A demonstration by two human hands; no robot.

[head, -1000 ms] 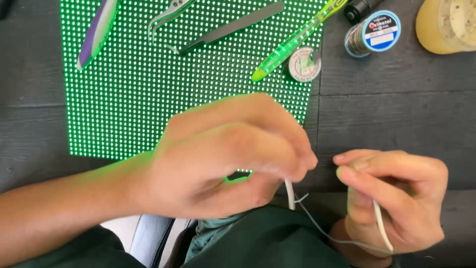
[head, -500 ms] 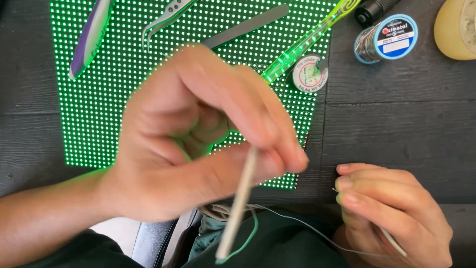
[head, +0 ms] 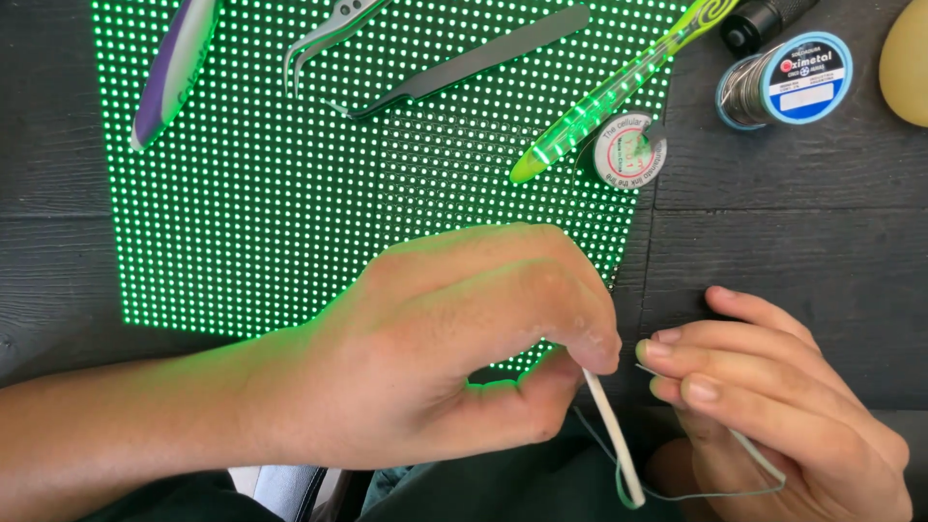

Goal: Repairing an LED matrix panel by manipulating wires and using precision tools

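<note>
1. A dark wood-grain tabletop [head: 773, 242] is filling the view, its planks running across; nothing of the room beyond it is showing.
2. A panel [head: 319, 193] of glowing green dots is lying flat on the tabletop, casting green light on the left hand [head: 464, 348].
3. Lying on the panel are a purple and white tool [head: 174, 68] at the upper left, curved tweezers [head: 329, 34], straight tweezers [head: 474, 63] and a green pen [head: 619, 92] slanting off its right edge.
4. A small round tin [head: 630, 152] is sitting at the panel's right edge, touching the pen's tip.
5. A solder spool [head: 785, 80] is lying on bare tabletop at the upper right, with a black cylinder [head: 764, 17] just above it and a yellow object [head: 907, 63] cut off by the frame.
6. The left hand is pinching the upper end of a white tube [head: 611, 435] between thumb and forefinger, over the near edge of the tabletop.
7. The right hand [head: 773, 416] is curling closed around a thin wire [head: 696, 495], which is looping from the tube's lower end across to that hand.
</note>
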